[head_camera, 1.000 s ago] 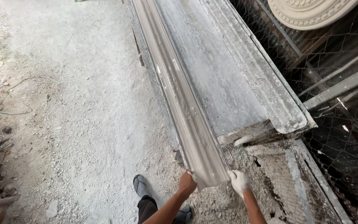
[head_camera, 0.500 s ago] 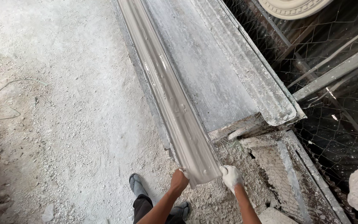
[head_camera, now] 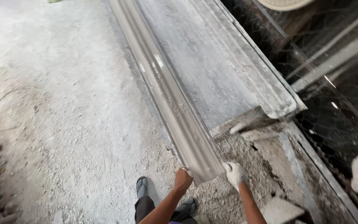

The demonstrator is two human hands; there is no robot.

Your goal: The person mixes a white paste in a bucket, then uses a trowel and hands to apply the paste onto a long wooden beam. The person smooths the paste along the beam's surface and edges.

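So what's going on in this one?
A person grips the near end of a long grey moulded strip with both hands: the left hand on its left edge, the right hand, dusted white, on its right edge. The strip runs away along the left side of a long dusty workbench. Rubble-strewn floor lies to the left, wire mesh to the right.

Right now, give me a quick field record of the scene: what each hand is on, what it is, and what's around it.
left hand: grips the near end of the moulding, left edge
right hand: whitened with dust or gloved, grips the right edge
moulding: long grey profiled strip, running away from the person
bench: grey slab beside the moulding, right side
floor: dusty, pale rubble
feet: in sandals, below the moulding's end
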